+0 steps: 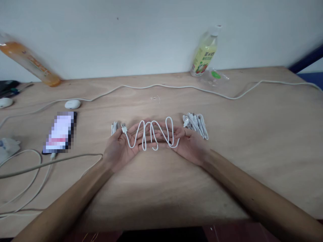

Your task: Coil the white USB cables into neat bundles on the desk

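A white USB cable lies in loose zigzag loops across both my hands, just above the table. My left hand is palm up under its left part, fingers stretched toward the right, with the metal USB plug by the thumb. From the other side my right hand supports the right loops, palm up, with its fingers reaching left. The cable's other end is hard to make out near the right fingers. Behind my left thumb sits a small cable bundle; a larger bundle of white cables is beyond my right hand.
A phone with a plugged-in cord lies at left, near a white earbud case. A long white cord crosses the table's back. An orange drink bottle and a yellow-green bottle lean on the wall.
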{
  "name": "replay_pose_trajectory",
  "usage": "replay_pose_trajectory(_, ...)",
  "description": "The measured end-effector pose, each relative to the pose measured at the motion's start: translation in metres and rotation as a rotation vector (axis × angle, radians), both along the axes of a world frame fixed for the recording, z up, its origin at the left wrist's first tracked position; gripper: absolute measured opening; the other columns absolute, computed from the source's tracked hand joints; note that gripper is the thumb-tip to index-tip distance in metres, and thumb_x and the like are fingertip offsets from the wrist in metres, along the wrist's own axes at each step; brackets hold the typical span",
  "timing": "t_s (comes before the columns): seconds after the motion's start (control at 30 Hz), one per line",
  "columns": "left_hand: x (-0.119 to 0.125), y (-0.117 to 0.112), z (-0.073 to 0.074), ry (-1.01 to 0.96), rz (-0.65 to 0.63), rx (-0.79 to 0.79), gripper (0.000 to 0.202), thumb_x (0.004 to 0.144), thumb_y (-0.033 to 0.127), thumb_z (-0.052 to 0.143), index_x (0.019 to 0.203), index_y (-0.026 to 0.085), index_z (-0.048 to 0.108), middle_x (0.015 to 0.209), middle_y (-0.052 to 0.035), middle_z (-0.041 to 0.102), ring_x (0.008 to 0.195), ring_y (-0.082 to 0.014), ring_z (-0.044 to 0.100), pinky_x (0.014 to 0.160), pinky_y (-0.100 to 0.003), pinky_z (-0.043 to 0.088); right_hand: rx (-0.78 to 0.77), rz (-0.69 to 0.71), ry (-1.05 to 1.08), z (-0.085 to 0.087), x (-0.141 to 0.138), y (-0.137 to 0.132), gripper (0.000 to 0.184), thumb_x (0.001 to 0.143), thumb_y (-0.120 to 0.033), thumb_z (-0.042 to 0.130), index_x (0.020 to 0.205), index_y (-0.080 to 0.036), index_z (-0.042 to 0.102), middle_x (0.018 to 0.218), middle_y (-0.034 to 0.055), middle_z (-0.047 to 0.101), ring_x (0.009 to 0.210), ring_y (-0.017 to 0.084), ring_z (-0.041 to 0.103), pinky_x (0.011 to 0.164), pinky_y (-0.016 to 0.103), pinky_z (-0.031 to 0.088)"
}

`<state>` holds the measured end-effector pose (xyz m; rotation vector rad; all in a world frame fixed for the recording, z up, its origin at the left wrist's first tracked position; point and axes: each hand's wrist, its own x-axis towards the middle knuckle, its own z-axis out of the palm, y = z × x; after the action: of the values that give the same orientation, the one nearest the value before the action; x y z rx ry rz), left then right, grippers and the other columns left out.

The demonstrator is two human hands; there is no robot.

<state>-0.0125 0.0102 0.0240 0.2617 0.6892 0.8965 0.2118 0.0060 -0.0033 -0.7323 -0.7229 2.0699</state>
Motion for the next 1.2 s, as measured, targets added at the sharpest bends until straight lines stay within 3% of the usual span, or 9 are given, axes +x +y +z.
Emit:
replay_pose_trajectory(0.2, 0.004, -0.001, 0.004, 0.042, 0.049, -0.036, 0.065, 0.113, 0.039, 0.024, 0.168, 0.012, 0.045, 0.146, -0.0244, 0.073, 0.136, -0.0437, 0.071, 0.115, -0.071, 0.053, 0.012, -0.008, 0.024, 0.004, -0.003, 0.000, 0.064, 0.073, -0.017, 0.052, 0.132, -0.018, 0.075, 0.146, 0.0119, 0.074, 0.135, 0.034, 0.068, 0.124, 0.062, 0.048)
replay_pose_trajectory(0.6, 0.001, -0.001, 0.002, 0.013, -0.002, -0.003, 0.070, 0.115, 0.048, 0.019, 0.166, 0.010, 0.048, 0.143, -0.0241, 0.075, 0.134, -0.0427, 0.072, 0.119, -0.067, 0.051, -0.007, -0.002, 0.048, 0.004, -0.002, 0.000, 0.064, 0.074, -0.016, 0.051, 0.133, -0.017, 0.075, 0.148, 0.0118, 0.073, 0.132, 0.033, 0.070, 0.125, 0.064, 0.046)
replay_pose_trajectory(0.83, -0.006, 0.001, -0.006, -0.043, -0.085, 0.047, 0.080, 0.114, 0.060, 0.018, 0.167, 0.007, 0.045, 0.148, -0.0266, 0.071, 0.141, -0.0447, 0.066, 0.120, -0.069, 0.047, -0.010, 0.003, 0.041, -0.001, 0.001, 0.002, 0.057, 0.076, -0.015, 0.050, 0.127, -0.017, 0.075, 0.131, 0.0123, 0.081, 0.127, 0.034, 0.071, 0.126, 0.067, 0.043)
replay_pose_trajectory(0.97, -0.011, 0.001, -0.009, -0.078, -0.152, 0.076, 0.087, 0.112, 0.067, 0.017, 0.167, 0.005, 0.045, 0.150, -0.0278, 0.069, 0.145, -0.0454, 0.062, 0.122, -0.067, 0.045, -0.012, -0.008, 0.055, -0.003, 0.003, 0.003, 0.051, 0.076, -0.014, 0.051, 0.120, -0.015, 0.077, 0.129, 0.0145, 0.081, 0.125, 0.033, 0.072, 0.124, 0.066, 0.046)
replay_pose_trajectory(1.2, -0.013, 0.002, -0.014, -0.117, -0.162, 0.085, 0.087, 0.111, 0.070, 0.020, 0.168, 0.008, 0.045, 0.151, -0.0260, 0.069, 0.148, -0.0458, 0.059, 0.120, -0.068, 0.046, -0.017, -0.014, 0.074, -0.003, 0.003, 0.003, 0.051, 0.078, -0.013, 0.049, 0.120, -0.016, 0.078, 0.125, 0.0126, 0.082, 0.116, 0.031, 0.073, 0.123, 0.066, 0.047)
